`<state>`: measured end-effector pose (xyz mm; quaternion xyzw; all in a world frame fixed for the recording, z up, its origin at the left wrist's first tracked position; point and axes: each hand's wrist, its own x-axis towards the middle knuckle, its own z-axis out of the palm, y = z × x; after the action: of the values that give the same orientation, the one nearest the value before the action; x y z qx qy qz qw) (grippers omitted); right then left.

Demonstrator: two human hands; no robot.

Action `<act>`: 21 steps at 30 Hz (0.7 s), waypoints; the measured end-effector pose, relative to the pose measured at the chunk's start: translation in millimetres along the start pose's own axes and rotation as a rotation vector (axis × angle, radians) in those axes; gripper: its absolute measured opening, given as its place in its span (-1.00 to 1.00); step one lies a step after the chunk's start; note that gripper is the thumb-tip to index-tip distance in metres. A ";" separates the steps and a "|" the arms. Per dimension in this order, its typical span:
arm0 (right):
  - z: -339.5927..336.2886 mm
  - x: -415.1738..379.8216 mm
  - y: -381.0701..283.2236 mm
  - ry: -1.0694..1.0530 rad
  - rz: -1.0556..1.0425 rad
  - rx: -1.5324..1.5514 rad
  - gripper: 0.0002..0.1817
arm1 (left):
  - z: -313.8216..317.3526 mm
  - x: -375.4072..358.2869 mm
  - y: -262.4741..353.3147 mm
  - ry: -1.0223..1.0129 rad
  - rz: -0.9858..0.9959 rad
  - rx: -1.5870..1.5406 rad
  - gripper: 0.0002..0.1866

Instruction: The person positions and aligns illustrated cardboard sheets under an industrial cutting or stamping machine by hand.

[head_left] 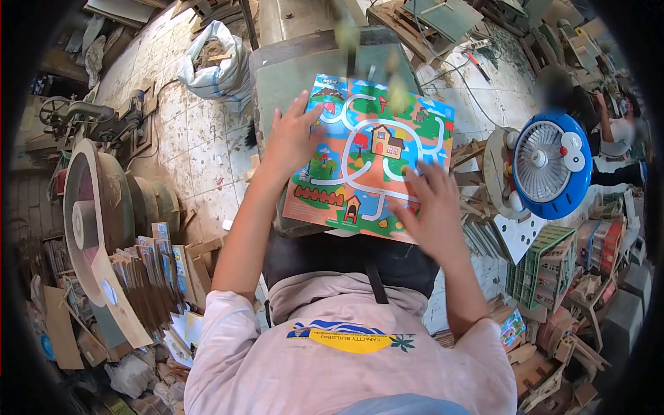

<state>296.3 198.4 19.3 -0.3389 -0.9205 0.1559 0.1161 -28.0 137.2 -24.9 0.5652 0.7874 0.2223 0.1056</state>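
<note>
Blue fabric (408, 404) at the lower border of the view; past it, a pale pink shirt (332, 335) with printed emblem. Left hand (294, 135): fingers extended and spread, laid over the left side of a printed board (377, 173); no closed grip evident. Right hand (434, 202): blurred, thumb and fingers wide apart, over the near right part of the board; contact impossible to tell. Board: one piece, maze-like picture, lying on a worktable (283, 66), askew to its edges, with overhang past the near edge and the right edge. Likely faults: a dip or slide of the board toward the lap, from heavy pressure on the overhanging near right corner; a skewed turn, from unequal pressure of the two hands; a scuff of the printed face, from grit on the tabletop. Possible snag at the worktable's far edge, from a dark upright bar (352, 61), nature unclear. Beyond the left edge: white sack (232, 79) of scrap, large round machine (86, 200), stacked panels (142, 273). Beyond the right edge: blue fan (543, 155), risk of stirred dust; green crate (522, 273).
</note>
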 end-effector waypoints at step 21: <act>43.8 157.8 50.7 -0.044 -0.470 -0.183 -0.24 | -32.9 -145.7 -8.2 0.005 0.026 0.063 -0.14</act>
<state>194.8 330.0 -22.7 -0.1213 -0.9866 0.0481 0.0978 0.7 -9.1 -12.1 0.5780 0.7868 0.2001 0.0831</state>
